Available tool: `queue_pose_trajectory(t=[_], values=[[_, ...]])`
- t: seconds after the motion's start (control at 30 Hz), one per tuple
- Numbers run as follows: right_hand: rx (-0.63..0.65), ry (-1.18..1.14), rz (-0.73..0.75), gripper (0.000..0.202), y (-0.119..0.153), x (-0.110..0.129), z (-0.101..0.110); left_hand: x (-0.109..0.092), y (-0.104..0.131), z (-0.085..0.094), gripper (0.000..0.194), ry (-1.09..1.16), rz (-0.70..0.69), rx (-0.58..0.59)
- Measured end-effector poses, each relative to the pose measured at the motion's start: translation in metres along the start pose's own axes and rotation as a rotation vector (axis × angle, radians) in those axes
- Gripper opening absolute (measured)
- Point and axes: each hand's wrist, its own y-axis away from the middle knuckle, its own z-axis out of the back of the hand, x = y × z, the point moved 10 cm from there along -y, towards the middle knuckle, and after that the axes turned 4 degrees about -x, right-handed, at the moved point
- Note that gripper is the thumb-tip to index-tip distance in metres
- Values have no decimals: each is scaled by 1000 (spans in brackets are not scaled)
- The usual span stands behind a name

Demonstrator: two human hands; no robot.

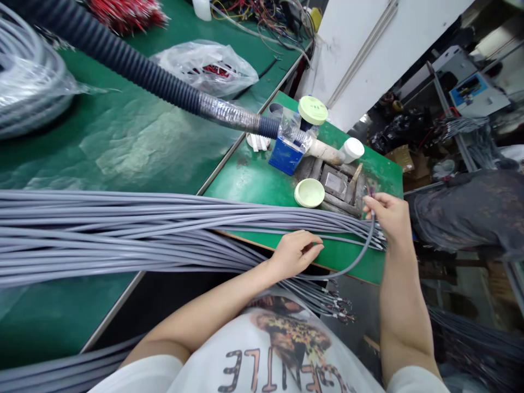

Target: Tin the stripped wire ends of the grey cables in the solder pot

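Right hand, centre right, grasps a cable; left hand, lower centre, is released. Bag, upper centre, holds red wires; pale tub, contents unclear.

I wore a white T-shirt with short sleeves; its front had a brown-and-yellow print and dark patterned letters, spelling GENTLE.

Cables are grey, the worktop green, wires at eleven o'clock red, the white shirt dark-lettered.
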Motion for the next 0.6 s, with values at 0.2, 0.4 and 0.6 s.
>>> queue_pose_trajectory(t=[0.2, 0.4, 0.6], values=[[-7, 43, -242, 32, 129, -81, 67, 1, 1, 0, 15, -26, -3, 8], [119, 295, -731, 36, 264, -212, 102, -15, -5, -30, 22, -423, -206, 151], [399, -381, -561, 42, 267, -131, -23, -13, -18, -69, 19, -743, -250, 296]])
